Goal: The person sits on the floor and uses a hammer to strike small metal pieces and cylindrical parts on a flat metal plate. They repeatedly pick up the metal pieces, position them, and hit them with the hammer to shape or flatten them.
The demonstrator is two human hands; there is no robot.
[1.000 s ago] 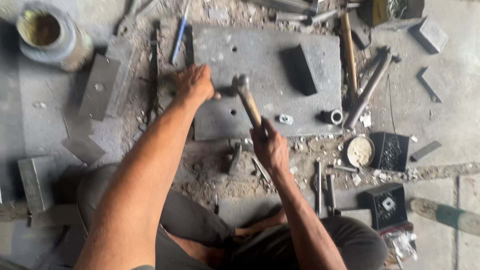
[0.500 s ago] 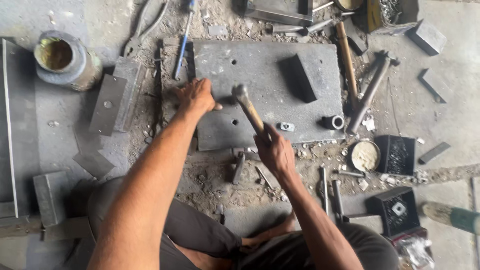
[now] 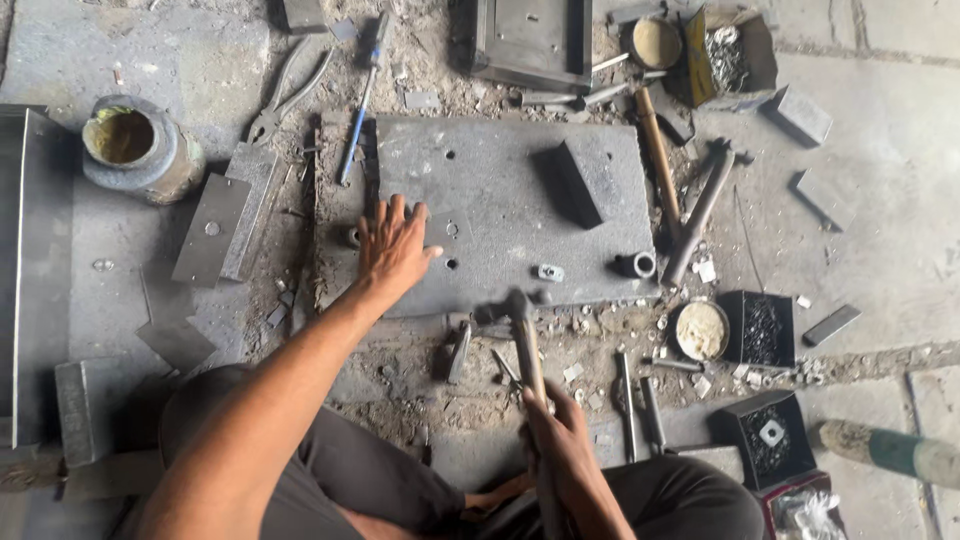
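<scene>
Head-cam view looking down at a person seated on a gritty workshop floor, w/ a flat grey steel plate (image 3: 500, 180) lying ahead of the knees. Left hand (image 3: 395, 250) rests palm-down on the plate's near-left part, fingers spread wide and flat, gripping nothing; its thumb points toward a small drilled hole (image 3: 452, 264) just at 3 o'clock from the hand. Right hand (image 3: 560, 440) is wrapped tight round the wooden handle of a hammer (image 3: 527, 345), low in the frame near the lap. Hammer's long axis runs nearly straight, 6 to 12 o'clock, w/ the metal head (image 3: 516, 303) at the far end, at the plate's near edge. So the head sits at approx 5 o'clock from the left hand, near it but apart, and the hole lies at approx 11 o'clock from the head. A small nut (image 3: 548, 272) lies on the plate just beyond the head, at 1 o'clock. Also on the plate: a dark steel block (image 3: 585, 180) and a short tube (image 3: 638, 264) toward 2–3 o'clock. A tin can (image 3: 135, 148) stands well off at 10 o'clock.
</scene>
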